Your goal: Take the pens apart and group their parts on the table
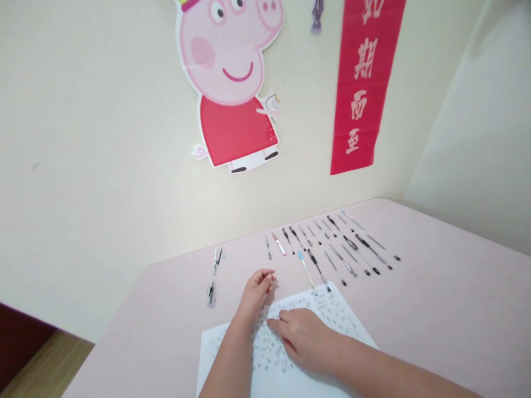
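My left hand point(258, 290) is just above the top edge of a handwritten sheet of paper point(323, 381), with its fingers pinched together. A thin grey sliver shows below the fingers, too small to name. Lower and to the right, my right hand point(305, 336) lies on the writing. Its index finger stretches left across the sheet and the other fingers are partly curled, with nothing visible in them. Beyond the sheet's top edge lie a pen with a light blue end point(306, 270) and a black pen point(317, 268).
Several pens and thin refills, among them a black pen point(373, 249), lie in slanting rows on the pink table point(448, 309). A red and white pen point(279, 244) lies left of them. Further left are more pen pieces point(211, 293). Behind rises a wall point(124, 138).
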`<state>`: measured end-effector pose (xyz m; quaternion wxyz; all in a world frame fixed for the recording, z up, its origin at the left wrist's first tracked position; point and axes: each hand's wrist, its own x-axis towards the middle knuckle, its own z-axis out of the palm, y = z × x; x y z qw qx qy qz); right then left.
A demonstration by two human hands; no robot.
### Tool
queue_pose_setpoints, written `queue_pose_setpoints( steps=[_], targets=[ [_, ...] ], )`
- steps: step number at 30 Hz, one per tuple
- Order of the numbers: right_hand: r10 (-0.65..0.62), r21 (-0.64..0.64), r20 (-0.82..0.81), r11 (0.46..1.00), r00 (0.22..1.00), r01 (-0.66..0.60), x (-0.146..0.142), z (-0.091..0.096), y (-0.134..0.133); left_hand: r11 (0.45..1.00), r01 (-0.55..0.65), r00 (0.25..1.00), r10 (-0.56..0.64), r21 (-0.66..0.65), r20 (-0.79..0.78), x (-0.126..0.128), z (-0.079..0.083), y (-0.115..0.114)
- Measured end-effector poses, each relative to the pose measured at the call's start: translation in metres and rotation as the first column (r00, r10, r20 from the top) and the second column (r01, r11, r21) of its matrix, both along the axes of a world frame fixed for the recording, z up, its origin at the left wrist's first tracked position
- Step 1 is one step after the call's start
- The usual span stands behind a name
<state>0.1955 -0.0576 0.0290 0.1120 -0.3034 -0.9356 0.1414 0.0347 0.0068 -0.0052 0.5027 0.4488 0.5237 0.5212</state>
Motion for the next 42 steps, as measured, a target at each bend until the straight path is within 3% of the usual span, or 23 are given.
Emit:
queue_pose_setpoints(
  steps=[10,15,18,21,24,27,29,31,36,42],
  targets=[
    [-0.035,-0.118,-0.124,0.993,0.992,0.02,0.004,-0.004,0.004,0.999,-0.014,0.995,0.018,0.047,-0.1,0.004,0.003,-0.002],
    [-0.048,-0.16,-0.142,0.987,0.989,0.025,0.004,-0.009,0.008,0.991,-0.085,0.944,0.112,0.099,-0.311,-0.007,0.009,0.003],
    [-0.054,-0.172,-0.163,0.985,0.985,0.025,0.004,-0.011,0.009,0.989,-0.124,0.814,0.15,0.084,-0.561,-0.028,0.019,0.007],
    [-0.058,-0.183,-0.17,0.983,0.984,0.026,0.005,-0.013,0.01,0.977,-0.188,0.559,0.191,0.101,-0.807,-0.059,0.031,0.005],
    [-0.063,-0.19,-0.184,0.981,0.981,0.027,0.005,-0.014,0.01,0.944,-0.315,0.339,0.206,0.096,-0.918,-0.09,0.04,-0.004],
    [-0.067,-0.195,-0.197,0.98,0.978,0.028,0.005,-0.015,0.01,0.859,-0.512,0.21,0.132,0.006,-0.969,-0.113,0.041,-0.014],
    [-0.068,-0.199,-0.199,0.98,0.978,0.028,0.005,-0.016,0.01,0.805,-0.591,0.191,0.079,-0.05,-0.978,-0.121,0.038,-0.018],
    [-0.075,-0.206,-0.206,0.978,0.976,0.032,0.005,-0.017,0.01,0.786,-0.61,0.206,0.036,-0.1,-0.978,-0.127,0.032,-0.019],
    [-0.094,-0.213,-0.236,0.976,0.967,0.042,0.004,-0.02,0.01,0.8,-0.58,0.251,-0.005,-0.154,-0.968,-0.13,0.018,-0.014],
    [-0.097,-0.193,-0.208,0.98,0.973,0.056,0.005,-0.017,0.009,0.852,-0.507,0.239,-0.006,-0.13,-0.971,-0.12,0.015,-0.009]
  ],
)
